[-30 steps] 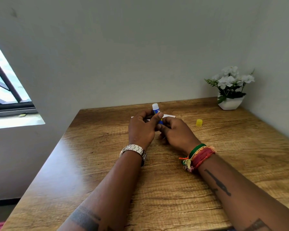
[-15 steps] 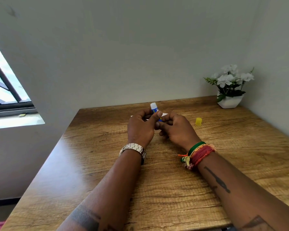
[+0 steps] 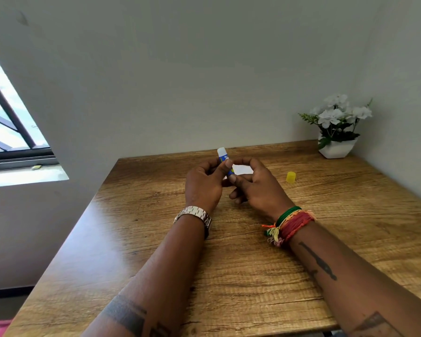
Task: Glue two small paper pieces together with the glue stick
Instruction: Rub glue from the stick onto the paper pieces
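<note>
- Both hands are raised just above the wooden table [image 3: 156, 239], close together near its far middle
- Left hand [image 3: 204, 188] is closed around the upper barrel of the glue stick [image 3: 225, 161], thumb pressed across the front
- Glue stick is held between the two hands, long axis near upright and tilted slightly left, white tip up and pointing away from the table, cap off
- Right hand [image 3: 258, 188] is pinched on the stick's lower end; a twist of the base is judged likely, though it cannot be confirmed
- White paper [image 3: 243, 169] is seen flat on the table just behind the hands, mostly hidden; piece count cannot be told
- Paper is judged nearer the right hand, so the tip must be tipped forward and down to reach it
- Yellow cap [image 3: 291, 177] is stood on the table, apart to the right
</note>
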